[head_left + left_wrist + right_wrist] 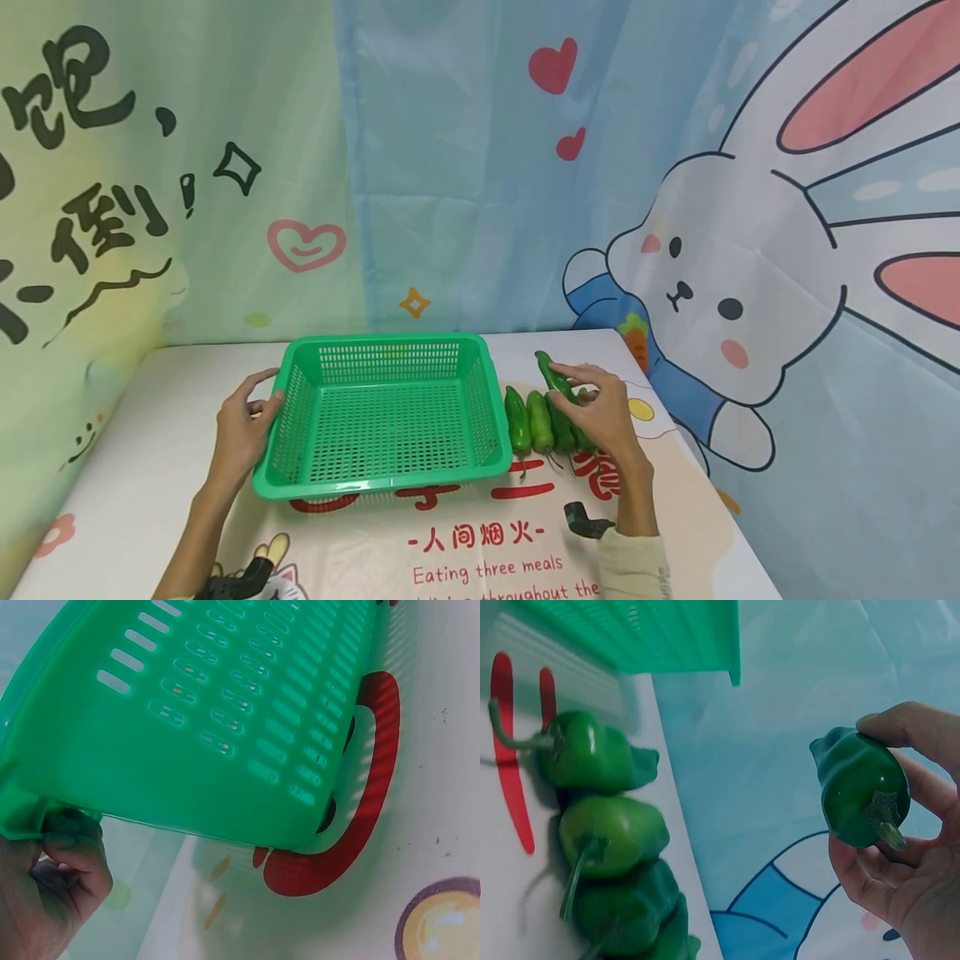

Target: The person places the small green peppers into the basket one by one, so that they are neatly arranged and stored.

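A green plastic basket [382,485], rectangular with slotted walls, stands on the table with its inside bare. My left hand [242,425] grips its left rim; in the left wrist view the fingers of that hand [60,889] curl under the basket's edge [112,772]. To the right of the basket, my right hand [603,412] holds a green pepper [552,375] between thumb and fingers. The right wrist view shows this held pepper [862,787] raised, its stem toward the camera. Beneath and beside that hand lie several more green peppers [517,423] in a row.
The table's cloth [487,542] bears printed red characters and English words. Behind the table hangs a printed curtain [450,167] with hearts and a large rabbit. The row of peppers [615,832] lies close to the basket's right side.
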Motion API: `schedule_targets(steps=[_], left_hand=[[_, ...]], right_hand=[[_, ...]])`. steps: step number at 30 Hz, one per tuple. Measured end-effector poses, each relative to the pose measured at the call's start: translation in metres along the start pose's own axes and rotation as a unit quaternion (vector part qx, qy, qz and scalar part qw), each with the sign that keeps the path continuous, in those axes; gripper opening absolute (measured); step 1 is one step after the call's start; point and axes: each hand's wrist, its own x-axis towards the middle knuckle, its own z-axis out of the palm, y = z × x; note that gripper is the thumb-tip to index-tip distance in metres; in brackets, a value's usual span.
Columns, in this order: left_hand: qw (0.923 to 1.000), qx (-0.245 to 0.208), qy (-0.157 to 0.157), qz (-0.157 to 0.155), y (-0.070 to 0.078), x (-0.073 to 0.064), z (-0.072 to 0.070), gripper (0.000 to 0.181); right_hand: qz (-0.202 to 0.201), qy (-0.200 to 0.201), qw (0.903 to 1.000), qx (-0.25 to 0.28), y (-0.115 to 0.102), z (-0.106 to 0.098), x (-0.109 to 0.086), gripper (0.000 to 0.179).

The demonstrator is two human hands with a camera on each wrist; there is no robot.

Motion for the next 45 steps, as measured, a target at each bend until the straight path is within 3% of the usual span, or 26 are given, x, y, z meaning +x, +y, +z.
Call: schedule_targets(steps=[26, 45], left_hand=[[1.0000, -0.007, 0.001, 0.001, -0.001, -0.001, -0.001, 0.047], [0.9999, -0.014, -0.002, -0.002, -0.001, 0.000, 0.000, 0.047]], right_hand=[[-0.047, -0.035, 0.9971, 0.048, -0.040, 0.037, 0.013, 0.041], [-0.052, -0.056, 0.9952, 0.061, -0.068, 0.070, 0.015, 0.040]])
